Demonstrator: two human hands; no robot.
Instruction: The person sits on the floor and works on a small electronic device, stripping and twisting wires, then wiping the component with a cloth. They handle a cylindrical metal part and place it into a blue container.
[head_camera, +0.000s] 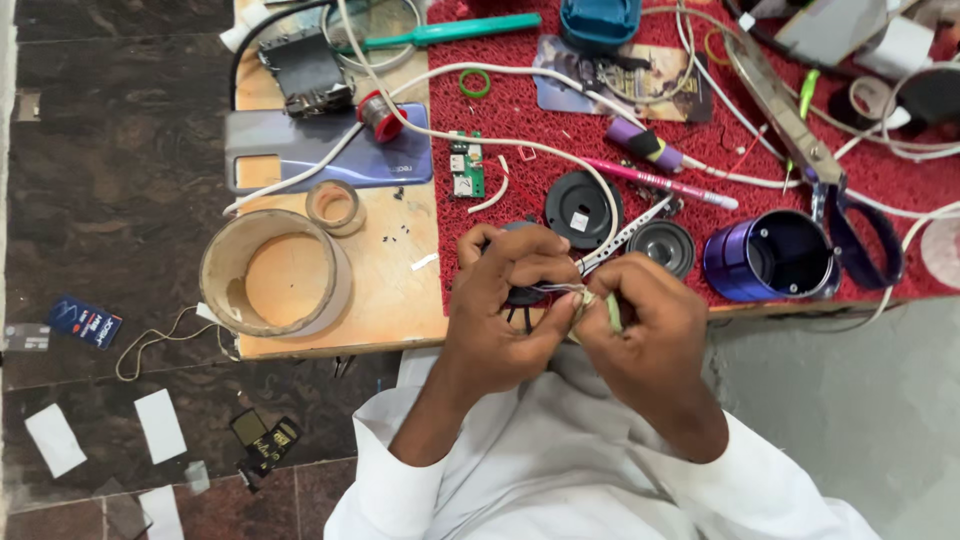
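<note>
Both hands meet at the near edge of the bench, fingers pinched together on a small bundle of thin wires (566, 291): the left hand (505, 300) closes over a dark round part with the strands trailing out of it, and the right hand (640, 325) grips the other end of the strands along with something pale green that I can't make out. Just beyond the knuckles lie a black disc (583, 209) and a small round speaker (662, 246) on a red mat (520, 110), with a green circuit board (465, 166) to the left. To the right, a glossy purple cylinder shell (770, 257) lies on its side, open and hollow, touching the handles of large scissors (812, 165). White cables loop across the mat. On the bare wooden tabletop (385, 280) sit a wide tape ring (272, 272), a smaller roll (335, 206) and a phone (325, 157) face down. The floor (110, 190) is dark stone, littered with paper scraps and cards.
</note>
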